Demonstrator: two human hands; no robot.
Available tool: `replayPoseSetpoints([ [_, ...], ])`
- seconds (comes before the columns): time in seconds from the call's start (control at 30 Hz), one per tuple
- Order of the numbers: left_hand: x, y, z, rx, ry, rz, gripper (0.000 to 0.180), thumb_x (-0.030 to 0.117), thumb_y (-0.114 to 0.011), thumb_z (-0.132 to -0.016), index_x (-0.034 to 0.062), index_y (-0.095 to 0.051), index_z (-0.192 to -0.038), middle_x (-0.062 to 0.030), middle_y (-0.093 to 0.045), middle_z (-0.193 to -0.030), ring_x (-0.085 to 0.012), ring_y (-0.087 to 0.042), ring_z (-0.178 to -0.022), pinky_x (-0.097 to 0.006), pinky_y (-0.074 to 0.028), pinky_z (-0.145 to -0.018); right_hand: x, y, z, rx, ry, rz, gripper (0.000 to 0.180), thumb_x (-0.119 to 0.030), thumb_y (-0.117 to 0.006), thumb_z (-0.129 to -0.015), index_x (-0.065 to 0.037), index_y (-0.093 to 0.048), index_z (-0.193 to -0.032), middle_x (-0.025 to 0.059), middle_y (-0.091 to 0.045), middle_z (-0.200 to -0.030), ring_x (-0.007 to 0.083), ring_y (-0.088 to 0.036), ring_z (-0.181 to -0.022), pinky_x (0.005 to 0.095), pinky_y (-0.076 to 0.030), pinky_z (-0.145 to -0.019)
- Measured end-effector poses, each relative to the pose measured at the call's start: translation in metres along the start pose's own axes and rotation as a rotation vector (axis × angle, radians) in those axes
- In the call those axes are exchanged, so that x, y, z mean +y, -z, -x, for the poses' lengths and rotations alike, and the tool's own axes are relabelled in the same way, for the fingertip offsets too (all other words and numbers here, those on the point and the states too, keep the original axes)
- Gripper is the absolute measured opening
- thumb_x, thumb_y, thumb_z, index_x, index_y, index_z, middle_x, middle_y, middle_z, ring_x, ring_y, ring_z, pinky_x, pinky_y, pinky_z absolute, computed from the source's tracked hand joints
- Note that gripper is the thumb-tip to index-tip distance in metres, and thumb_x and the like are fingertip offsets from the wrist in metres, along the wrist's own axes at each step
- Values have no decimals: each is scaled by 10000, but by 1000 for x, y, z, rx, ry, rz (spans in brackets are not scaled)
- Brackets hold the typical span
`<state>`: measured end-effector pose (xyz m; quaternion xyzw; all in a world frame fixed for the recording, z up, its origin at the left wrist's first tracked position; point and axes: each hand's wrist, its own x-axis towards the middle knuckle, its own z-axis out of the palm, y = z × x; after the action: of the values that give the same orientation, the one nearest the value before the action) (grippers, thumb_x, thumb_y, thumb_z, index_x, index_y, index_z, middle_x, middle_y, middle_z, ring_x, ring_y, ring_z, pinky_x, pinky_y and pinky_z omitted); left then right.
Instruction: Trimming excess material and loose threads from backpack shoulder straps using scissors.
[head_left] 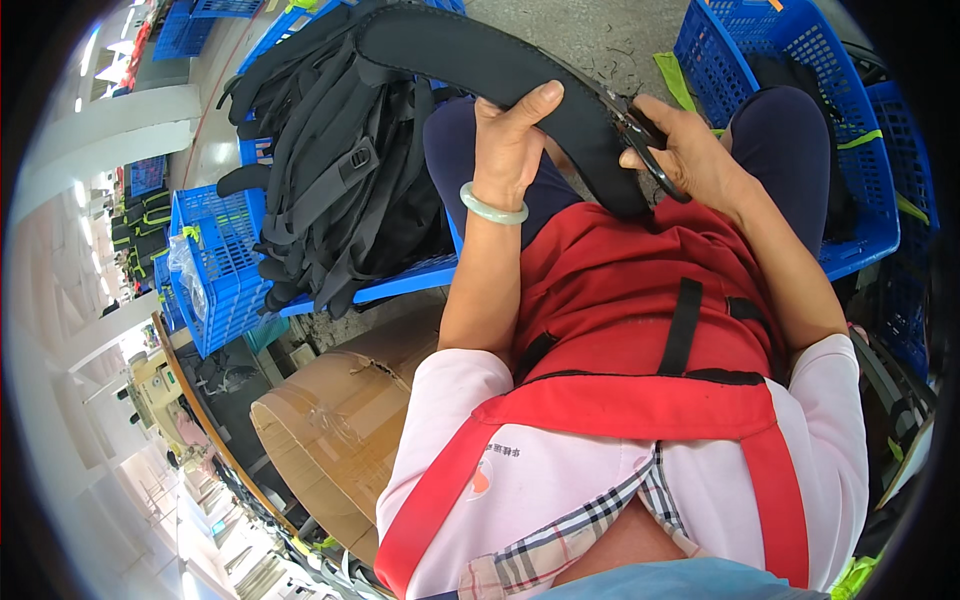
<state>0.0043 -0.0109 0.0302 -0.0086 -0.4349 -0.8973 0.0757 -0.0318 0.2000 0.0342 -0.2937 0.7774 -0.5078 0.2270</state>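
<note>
A long, curved black padded strap (455,48) with stitching along its edge lies across the space above my knees. My left hand (512,135) grips it near the middle, thumb on top, fingers mostly hidden beneath. A pair of scissors (630,128) is in my right hand (688,150), its fingers wrapped round the dark handles. The scissor blades lie along the strap's right-hand edge; whether they touch a thread there is too small to tell. The strap's lower end rests by the red apron (640,260) on my lap.
To the left, a large pile of similar black straps (345,180) hangs over a blue crate (225,260). A cardboard box (340,410) stands below it. At the right is another blue plastic crate (860,200) with dark pieces inside. Dark thread scraps litter the grey floor (610,40).
</note>
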Motion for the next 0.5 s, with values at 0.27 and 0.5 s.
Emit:
replayPoseSetpoints([
  [0.27, -11, -2, -10, -59, 48, -24, 219, -51, -711, -769, 35, -676, -968, -27, -680, -917, -129, -637, -853, -274, -506, -789, 4, 10, -8, 62, -40, -104, 420, -350, -728, -821, 18, -556, -928, 46, -478, -713, 108, -421, -692, 277, -401, -614],
  [0.5, -61, -20, -18, -256, 175, -729, 448, 51, -739, -758, 47, -566, -1171, -17, -610, -1008, -141, -570, -929, -294, -466, -812, -38, 49, -32, 292, 166, 76, 288, -182, -738, -774, -1, -577, -929, 75, -501, -711, 103, -444, -678, 275, -420, -627],
])
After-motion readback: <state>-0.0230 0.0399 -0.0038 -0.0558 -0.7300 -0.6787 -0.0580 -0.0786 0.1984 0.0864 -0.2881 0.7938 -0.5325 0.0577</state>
